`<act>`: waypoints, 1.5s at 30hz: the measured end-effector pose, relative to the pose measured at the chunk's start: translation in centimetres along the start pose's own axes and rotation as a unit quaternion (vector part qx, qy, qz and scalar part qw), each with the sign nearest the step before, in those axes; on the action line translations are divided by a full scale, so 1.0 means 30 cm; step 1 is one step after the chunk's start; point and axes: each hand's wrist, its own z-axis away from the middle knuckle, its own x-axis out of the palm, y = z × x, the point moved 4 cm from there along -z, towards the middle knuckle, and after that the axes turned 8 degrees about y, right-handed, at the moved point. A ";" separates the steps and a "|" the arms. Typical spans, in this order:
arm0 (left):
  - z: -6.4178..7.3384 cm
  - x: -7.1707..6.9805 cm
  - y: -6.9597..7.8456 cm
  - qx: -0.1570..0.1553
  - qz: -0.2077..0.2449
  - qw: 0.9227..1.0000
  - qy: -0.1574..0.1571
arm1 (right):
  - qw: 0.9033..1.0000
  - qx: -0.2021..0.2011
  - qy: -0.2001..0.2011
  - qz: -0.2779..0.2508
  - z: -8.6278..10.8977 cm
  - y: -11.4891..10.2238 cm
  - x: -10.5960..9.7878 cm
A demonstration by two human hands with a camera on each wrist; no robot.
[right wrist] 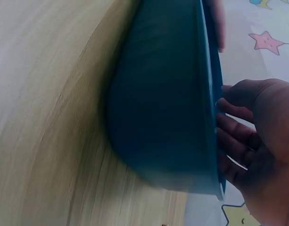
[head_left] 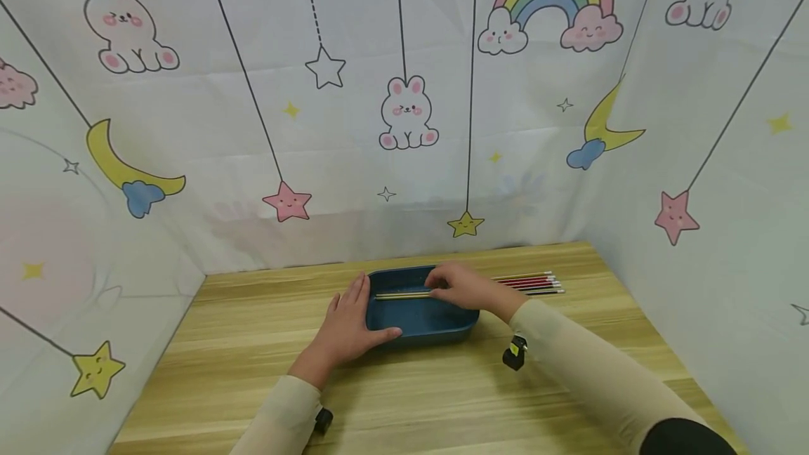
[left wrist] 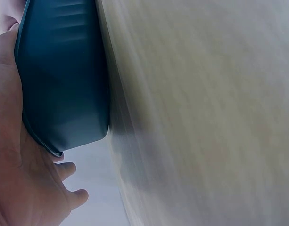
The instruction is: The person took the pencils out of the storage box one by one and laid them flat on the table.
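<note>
A dark blue rectangular tray [head_left: 417, 337] with raised sides rests on the wooden table. My left hand [head_left: 344, 328] lies spread against its left end, thumb on the front rim and fingers fairly straight along the end wall. Over the tray's right part, my right hand [head_left: 458, 288] has its fingers bent down inside the rim and pinches the end of thin gold-coloured pencils [head_left: 401, 295]; their exact number is unclear. In the right wrist view, the tray wall [right wrist: 158, 94] hides the fingertips. The left wrist view shows the tray's outer side [left wrist: 64, 70] beside the left palm.
Several pencils [head_left: 537, 282] with white ends, some red and some dark, lie side by side on the table right of the tray, partly behind my right hand. The wooden table [head_left: 404, 399] meets a white patterned cloth [head_left: 354, 160] at the back and sides.
</note>
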 end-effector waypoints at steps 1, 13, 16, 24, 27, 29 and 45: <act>-0.001 0.001 -0.001 0.000 0.000 1.000 0.000 | 1.000 0.000 -0.002 0.003 -0.007 0.000 0.007; -0.001 0.001 -0.003 0.000 0.004 1.000 -0.001 | 0.998 0.040 -0.024 0.051 -0.058 0.022 0.086; -0.002 0.001 -0.003 0.001 0.004 1.000 -0.002 | 0.996 0.047 -0.024 0.075 -0.060 0.027 0.099; 0.000 -0.007 0.000 0.001 0.003 1.000 -0.003 | 0.994 0.050 -0.015 0.098 -0.067 0.016 0.103; 0.000 -0.005 -0.001 0.003 0.003 1.000 -0.003 | 0.993 0.055 -0.018 0.105 -0.070 0.016 0.106; 0.001 -0.003 0.000 0.004 0.002 1.000 -0.002 | 0.992 0.058 -0.020 0.107 -0.072 0.016 0.110; 0.006 0.001 -0.002 -0.001 0.012 1.000 0.001 | 0.992 0.035 -0.049 0.107 -0.082 0.022 0.139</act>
